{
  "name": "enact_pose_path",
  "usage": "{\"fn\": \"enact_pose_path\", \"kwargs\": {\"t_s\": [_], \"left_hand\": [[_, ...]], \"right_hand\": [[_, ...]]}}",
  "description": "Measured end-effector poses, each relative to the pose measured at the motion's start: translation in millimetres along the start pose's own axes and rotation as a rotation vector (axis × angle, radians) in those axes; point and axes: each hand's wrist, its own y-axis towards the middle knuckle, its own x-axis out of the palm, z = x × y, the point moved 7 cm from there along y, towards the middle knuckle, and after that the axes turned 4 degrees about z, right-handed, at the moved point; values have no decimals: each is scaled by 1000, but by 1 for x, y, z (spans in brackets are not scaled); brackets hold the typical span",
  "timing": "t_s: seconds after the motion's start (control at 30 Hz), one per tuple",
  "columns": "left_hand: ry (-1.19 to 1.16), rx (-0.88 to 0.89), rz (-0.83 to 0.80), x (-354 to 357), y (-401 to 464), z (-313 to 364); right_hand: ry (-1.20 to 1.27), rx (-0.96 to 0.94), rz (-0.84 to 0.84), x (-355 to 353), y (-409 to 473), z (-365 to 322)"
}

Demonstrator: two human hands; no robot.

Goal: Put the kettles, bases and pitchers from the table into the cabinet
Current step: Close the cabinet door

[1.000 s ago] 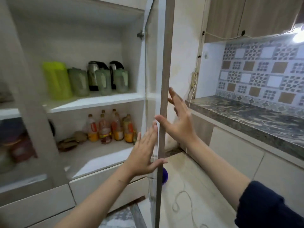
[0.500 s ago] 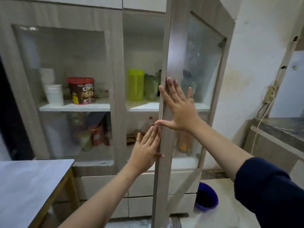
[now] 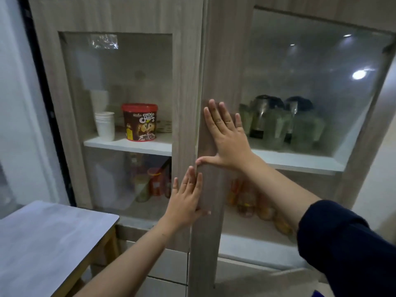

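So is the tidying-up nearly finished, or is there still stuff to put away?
Nearly finished, it seems. Done: the kettles and pitchers stand on the cabinet's upper shelf behind the glass, and the visible part of the table is bare. In hand: the left hand and right hand press flat on the right door. Left: shutting it flush; its lower edge looks slightly proud.

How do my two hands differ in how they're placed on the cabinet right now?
The right hand sits higher, flat on the right door's frame, its thumb stretched sideways toward the seam. The left hand sits lower, at the seam where that door meets the left door. The right hand's fingers are spread; the left's lie closer together. Both are open, palms against the wood, holding nothing.
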Motion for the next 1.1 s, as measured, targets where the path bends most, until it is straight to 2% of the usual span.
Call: {"fn": "enact_pose_path", "kwargs": {"t_s": [0.1,0.27,0.5,0.63,1.1], "left_hand": [[82,-89,-6,14,21,-19],[199,-137,-74,39,63,-44],[202,-148,-59,71,107,-65],[187,-150,-70,89,125,-77],[171,41,16,118,149,-98]], "right_hand": [[-21,2,-21,27,20,5],[-35,12,-42,70,51,17],[-59,22,-68,118,78,42],[-139,100,-30,137,78,62],[-141,138,17,162,87,79]]}}
